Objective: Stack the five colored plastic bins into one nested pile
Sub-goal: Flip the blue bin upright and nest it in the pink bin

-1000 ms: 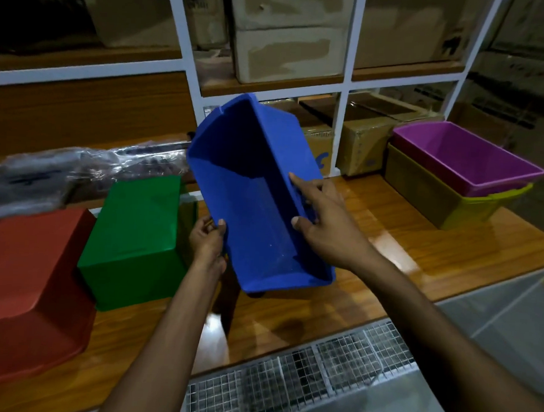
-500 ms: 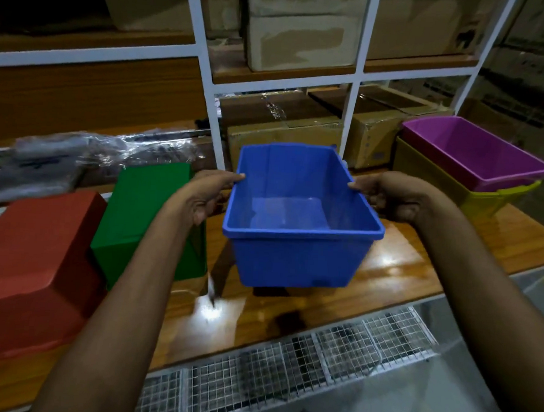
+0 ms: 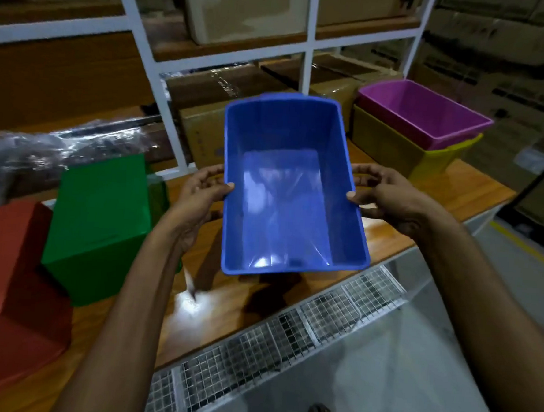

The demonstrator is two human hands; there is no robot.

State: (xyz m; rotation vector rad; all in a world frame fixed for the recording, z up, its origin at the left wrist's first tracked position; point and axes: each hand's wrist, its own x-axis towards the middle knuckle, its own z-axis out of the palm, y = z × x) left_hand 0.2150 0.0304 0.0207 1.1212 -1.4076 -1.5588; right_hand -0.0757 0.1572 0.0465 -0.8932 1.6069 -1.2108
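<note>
Hands, my left hand [image 3: 201, 192] and right hand [image 3: 389, 197], grip the blue bin [image 3: 291, 188] by its long rims, mouth up for nesting. Purple bin [image 3: 426, 115] already sits in the yellow bin [image 3: 392, 146], right of the blue bin.

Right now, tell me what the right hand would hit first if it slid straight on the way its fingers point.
The right hand points left across the bench, fingers already touching the long rim of the blue plastic bin it holds, so that wall comes first. Beyond it is the left hand.
</note>
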